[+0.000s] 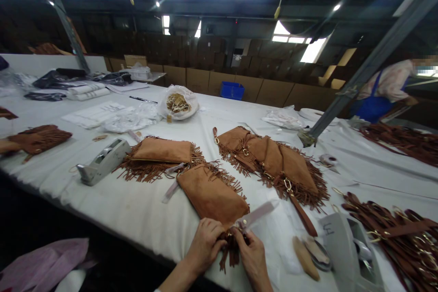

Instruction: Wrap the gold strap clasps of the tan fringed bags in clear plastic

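Observation:
A tan suede fringed bag (210, 194) lies at the near edge of the white table (137, 210). My left hand (204, 245) and my right hand (251, 255) are both closed on the bag's near corner, pinching its dark tassel and metal ring (232, 242). A strip of clear tape (258, 213) sticks out from between my fingers toward the right. A second fringed bag (160, 151) lies behind to the left, and a row of overlapping bags (273, 159) lies behind to the right.
A grey tape dispenser (102, 160) sits at left, another dispenser (345, 248) at near right. Brown straps with gold clasps (400, 235) are piled at right. Plastic bags (178, 102) lie farther back. A slanted metal post (369, 64) meets the table. A person in a blue apron (383, 93) works at far right.

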`<action>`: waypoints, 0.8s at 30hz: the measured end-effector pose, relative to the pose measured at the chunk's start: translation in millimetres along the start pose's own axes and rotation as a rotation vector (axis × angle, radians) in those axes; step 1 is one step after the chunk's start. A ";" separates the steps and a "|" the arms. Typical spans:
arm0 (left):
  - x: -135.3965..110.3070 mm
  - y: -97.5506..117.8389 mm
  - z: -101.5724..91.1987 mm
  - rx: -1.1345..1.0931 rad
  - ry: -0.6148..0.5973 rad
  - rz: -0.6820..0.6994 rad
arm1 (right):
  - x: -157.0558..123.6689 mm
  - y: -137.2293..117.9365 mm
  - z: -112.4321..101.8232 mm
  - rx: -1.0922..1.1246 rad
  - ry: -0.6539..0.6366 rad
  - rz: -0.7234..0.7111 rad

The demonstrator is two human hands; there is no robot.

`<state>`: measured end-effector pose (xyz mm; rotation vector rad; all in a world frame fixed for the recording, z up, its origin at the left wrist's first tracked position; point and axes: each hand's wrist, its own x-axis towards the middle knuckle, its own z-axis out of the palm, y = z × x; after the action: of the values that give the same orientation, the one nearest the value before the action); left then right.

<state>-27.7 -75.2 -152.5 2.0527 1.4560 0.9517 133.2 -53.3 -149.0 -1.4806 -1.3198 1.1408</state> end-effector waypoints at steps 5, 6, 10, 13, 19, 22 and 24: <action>3.6 -7.8 10.4 -0.056 -0.003 -0.043 | -2.8 13.8 10.4 -0.083 -0.071 -0.164; 4.4 -9.6 10.5 -0.076 -0.017 -0.052 | -2.8 16.0 10.9 -0.108 -0.096 -0.163; 10.1 -11.6 1.7 -0.209 -0.045 -0.146 | -0.6 14.3 8.1 -0.173 -0.144 -0.104; 17.7 -6.6 -5.7 -0.310 -0.086 -0.246 | -0.1 7.2 6.0 -0.148 -0.170 -0.107; 26.4 -2.5 -0.4 -0.309 -0.115 -0.337 | -4.4 2.1 4.0 -0.094 -0.222 -0.120; 24.7 -5.2 1.5 -0.288 -0.142 -0.343 | -6.3 0.8 -0.5 -0.069 -0.233 -0.123; 22.2 -6.1 -0.1 -0.245 -0.141 -0.333 | -6.1 -0.9 -5.0 -0.047 -0.264 -0.114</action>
<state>-27.1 -52.3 -150.5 1.6060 1.4662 0.7877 137.6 -59.3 -146.3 -1.3012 -1.5991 1.2693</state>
